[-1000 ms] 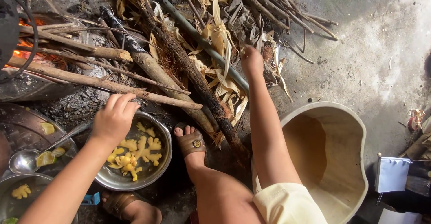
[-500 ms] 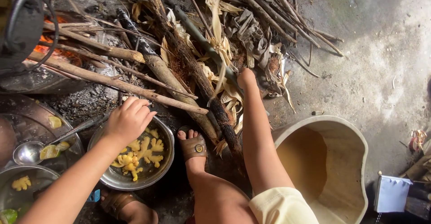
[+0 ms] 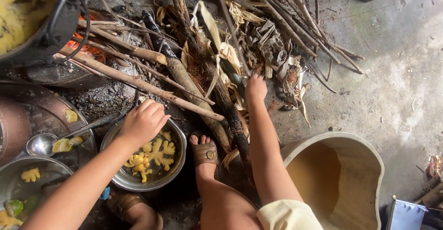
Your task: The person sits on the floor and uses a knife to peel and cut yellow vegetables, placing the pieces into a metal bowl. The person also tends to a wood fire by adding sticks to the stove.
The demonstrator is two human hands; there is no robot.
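My left hand (image 3: 144,121) hovers over a round metal bowl (image 3: 122,178) that holds several yellow food pieces (image 3: 152,155), its fingers curled down toward them. My right hand (image 3: 255,88) reaches forward into a pile of dry husks and sticks (image 3: 240,50), its fingers closed around a thin stick or husk there. Long firewood branches (image 3: 138,83) run from the pile toward glowing embers (image 3: 87,50) under a black pot (image 3: 34,22). My sandalled foot (image 3: 205,151) rests between the bowl and the wood.
A large tan basin (image 3: 364,156) stands at the lower right. Metal plates with a ladle (image 3: 44,143) and more yellow pieces lie at the left. A blue-and-white packet (image 3: 406,214) sits at the bottom right corner. Bare concrete floor (image 3: 397,73) spreads to the right.
The view has tilted down, so the pot and fire now show at the top left. My left hand stays over the bowl. My right hand has drawn back slightly within the husk pile.
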